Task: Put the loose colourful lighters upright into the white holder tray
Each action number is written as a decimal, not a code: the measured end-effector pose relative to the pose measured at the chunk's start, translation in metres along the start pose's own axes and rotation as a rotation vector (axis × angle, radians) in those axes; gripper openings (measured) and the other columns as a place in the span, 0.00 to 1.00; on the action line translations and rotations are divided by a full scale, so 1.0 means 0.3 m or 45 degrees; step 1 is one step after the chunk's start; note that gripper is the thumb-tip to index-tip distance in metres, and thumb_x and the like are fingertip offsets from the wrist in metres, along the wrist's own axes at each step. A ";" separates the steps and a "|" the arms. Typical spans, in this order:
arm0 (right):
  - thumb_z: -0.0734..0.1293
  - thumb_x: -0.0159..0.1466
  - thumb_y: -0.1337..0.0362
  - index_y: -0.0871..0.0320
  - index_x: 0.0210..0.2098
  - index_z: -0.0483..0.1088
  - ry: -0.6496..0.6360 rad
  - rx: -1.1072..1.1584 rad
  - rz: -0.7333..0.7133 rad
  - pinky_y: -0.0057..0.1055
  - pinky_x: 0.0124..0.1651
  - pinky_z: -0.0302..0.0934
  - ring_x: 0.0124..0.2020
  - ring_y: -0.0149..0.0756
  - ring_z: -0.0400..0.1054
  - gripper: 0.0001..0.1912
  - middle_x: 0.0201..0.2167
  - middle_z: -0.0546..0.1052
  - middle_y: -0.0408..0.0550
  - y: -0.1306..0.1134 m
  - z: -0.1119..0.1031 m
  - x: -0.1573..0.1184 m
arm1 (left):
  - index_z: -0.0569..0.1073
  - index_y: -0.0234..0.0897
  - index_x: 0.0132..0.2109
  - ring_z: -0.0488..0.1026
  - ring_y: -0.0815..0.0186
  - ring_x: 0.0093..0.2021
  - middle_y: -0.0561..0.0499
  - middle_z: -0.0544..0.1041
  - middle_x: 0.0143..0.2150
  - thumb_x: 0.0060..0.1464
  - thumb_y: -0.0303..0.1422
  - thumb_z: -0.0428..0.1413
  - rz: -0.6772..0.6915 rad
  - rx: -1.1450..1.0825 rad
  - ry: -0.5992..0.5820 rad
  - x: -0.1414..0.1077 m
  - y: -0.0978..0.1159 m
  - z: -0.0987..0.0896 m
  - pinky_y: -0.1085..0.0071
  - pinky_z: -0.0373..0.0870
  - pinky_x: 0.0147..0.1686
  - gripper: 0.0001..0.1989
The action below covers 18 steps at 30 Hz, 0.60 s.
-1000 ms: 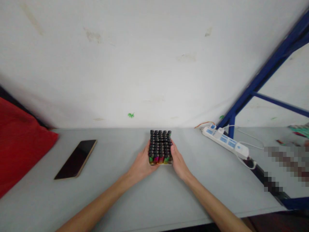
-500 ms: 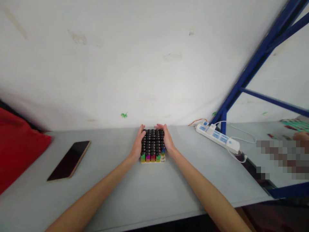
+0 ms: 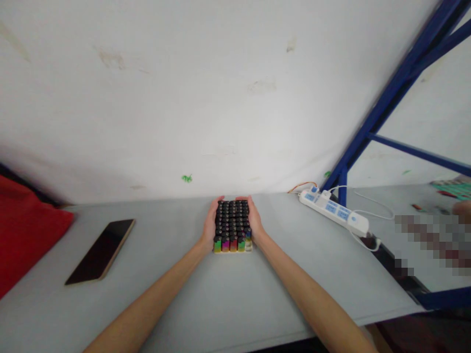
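A block of lighters (image 3: 232, 219) stands upright in tight rows in a white tray (image 3: 231, 252) on the grey table. Their tops are black, and the front row shows green, pink, red and yellow bodies. At the front right corner one slot of the tray holds no lighter. My left hand (image 3: 209, 226) presses along the left side of the block, with its fingers curled round the far corner. Along the right side lies my right hand (image 3: 255, 223), its fingers bent round the far edge too. Parts of the fingers are hidden behind the lighters.
A dark phone-like slab (image 3: 101, 252) lies on the left, near a red cloth or bag (image 3: 29, 230). On the right are a white power strip (image 3: 333, 211) with cables and a blue metal frame (image 3: 371, 117). Another person's hand (image 3: 462, 211) shows at the right edge, partly pixelated.
Both hands' fingers have come down and closed in round the far corners of the lighter block. The camera view has shifted slightly.
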State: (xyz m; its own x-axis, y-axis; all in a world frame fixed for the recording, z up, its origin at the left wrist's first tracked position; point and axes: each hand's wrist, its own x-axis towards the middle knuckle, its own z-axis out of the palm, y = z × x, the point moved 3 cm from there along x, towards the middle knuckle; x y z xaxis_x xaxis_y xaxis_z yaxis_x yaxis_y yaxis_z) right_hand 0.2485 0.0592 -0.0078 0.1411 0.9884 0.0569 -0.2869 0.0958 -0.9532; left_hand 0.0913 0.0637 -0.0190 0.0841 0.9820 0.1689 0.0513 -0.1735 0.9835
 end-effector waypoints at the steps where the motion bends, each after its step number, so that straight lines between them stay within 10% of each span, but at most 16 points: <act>1: 0.60 0.63 0.23 0.52 0.49 0.81 -0.008 0.011 -0.010 0.45 0.64 0.70 0.57 0.51 0.77 0.42 0.49 0.86 0.50 -0.002 0.001 -0.003 | 0.66 0.41 0.74 0.77 0.52 0.68 0.46 0.79 0.68 0.74 0.55 0.39 -0.021 -0.068 0.009 0.000 0.004 0.002 0.53 0.76 0.68 0.34; 10: 0.57 0.67 0.24 0.52 0.54 0.79 -0.116 -0.024 0.015 0.45 0.60 0.72 0.52 0.50 0.79 0.43 0.47 0.86 0.49 -0.008 -0.002 -0.016 | 0.63 0.43 0.78 0.67 0.54 0.77 0.48 0.66 0.79 0.72 0.64 0.37 -0.027 -0.133 -0.053 -0.016 0.025 0.010 0.54 0.70 0.74 0.42; 15: 0.61 0.65 0.23 0.53 0.49 0.80 -0.027 -0.279 -0.190 0.46 0.70 0.63 0.63 0.50 0.72 0.42 0.57 0.82 0.53 -0.041 -0.147 0.016 | 0.66 0.42 0.76 0.58 0.54 0.81 0.45 0.62 0.81 0.71 0.64 0.44 0.042 0.052 0.029 -0.027 -0.015 -0.108 0.52 0.53 0.81 0.41; 18: 0.66 0.62 0.26 0.53 0.39 0.79 0.104 -0.359 -0.199 0.50 0.65 0.67 0.54 0.51 0.75 0.36 0.46 0.84 0.54 -0.039 -0.239 0.033 | 0.77 0.42 0.68 0.65 0.50 0.78 0.44 0.73 0.75 0.67 0.59 0.55 0.083 0.219 0.044 -0.033 -0.035 -0.188 0.50 0.55 0.80 0.34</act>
State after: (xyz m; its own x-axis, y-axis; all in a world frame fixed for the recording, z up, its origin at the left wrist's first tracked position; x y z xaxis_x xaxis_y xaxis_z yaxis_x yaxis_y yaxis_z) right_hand 0.3211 0.0594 -0.0173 0.2415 0.9504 0.1961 0.0165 0.1980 -0.9801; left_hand 0.0339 0.0599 -0.0274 0.0587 0.9697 0.2373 0.2163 -0.2444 0.9452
